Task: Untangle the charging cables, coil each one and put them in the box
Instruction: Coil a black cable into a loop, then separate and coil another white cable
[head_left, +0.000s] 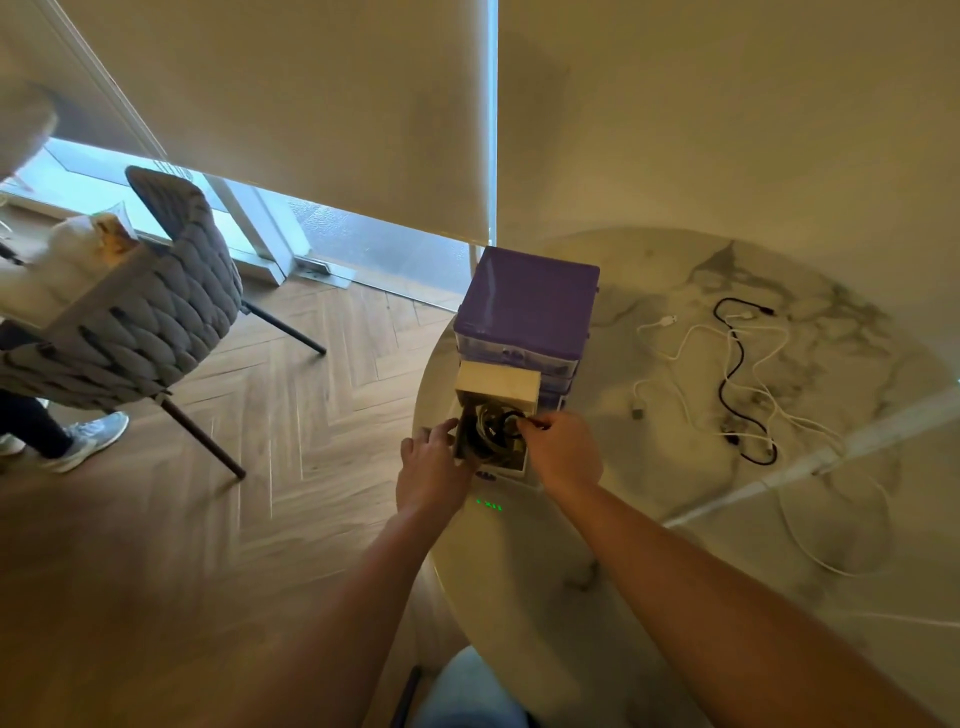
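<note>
A small open white box (514, 464) with its lid (497, 385) flipped up sits at the left edge of the round marble table (675, 499). Coiled cables (493, 428), dark and pale, lie inside it. My left hand (431, 467) grips the box's left side. My right hand (563, 451) pinches a dark coiled cable at the box's right rim. Further right on the table lie a loose black cable (731, 379) and white cables (691, 343), tangled across each other.
A purple-topped stack of clear drawers (527, 301) stands right behind the box. A device with green lights (489, 505) lies in front of it. A grey woven chair (156, 312) and a seated person's leg (62, 436) are on the left over the wooden floor.
</note>
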